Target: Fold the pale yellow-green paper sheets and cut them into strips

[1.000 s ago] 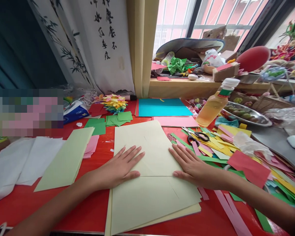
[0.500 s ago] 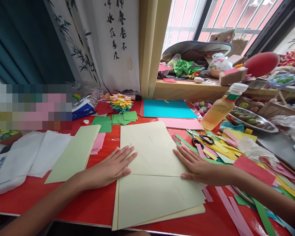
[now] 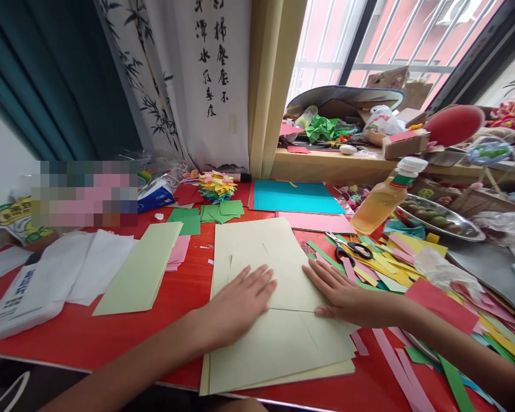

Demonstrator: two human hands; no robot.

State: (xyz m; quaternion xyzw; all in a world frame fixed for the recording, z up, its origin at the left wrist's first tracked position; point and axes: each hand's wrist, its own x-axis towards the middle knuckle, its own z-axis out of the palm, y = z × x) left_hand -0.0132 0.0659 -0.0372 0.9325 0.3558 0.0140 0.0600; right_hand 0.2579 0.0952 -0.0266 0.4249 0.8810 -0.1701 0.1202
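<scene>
Pale cream sheets of paper (image 3: 278, 349) lie stacked on the red table (image 3: 175, 337), with a crease or edge running across the middle. My left hand (image 3: 240, 303) rests palm down on the stack, fingers stretched out, near its centre. Lying flat at the stack's right edge is my right hand (image 3: 343, 292), its fingers extended and a little apart. Black-handled scissors (image 3: 354, 250) lie just beyond my right hand. To the left is a narrower pile of pale green paper (image 3: 139, 269).
Paper strips (image 3: 390, 257) in several colours clutter the right side. A bottle of amber liquid (image 3: 380, 197) stands behind them, beside a metal dish (image 3: 446, 220). Blue sheets (image 3: 296, 197), green squares (image 3: 223, 212) and a folded-paper piece (image 3: 217, 187) lie at the back. A white packet (image 3: 21, 303) sits at left.
My left hand has slid right across the paper, from its left edge to near the middle. My right hand stays about where it was. The view has shifted slightly.
</scene>
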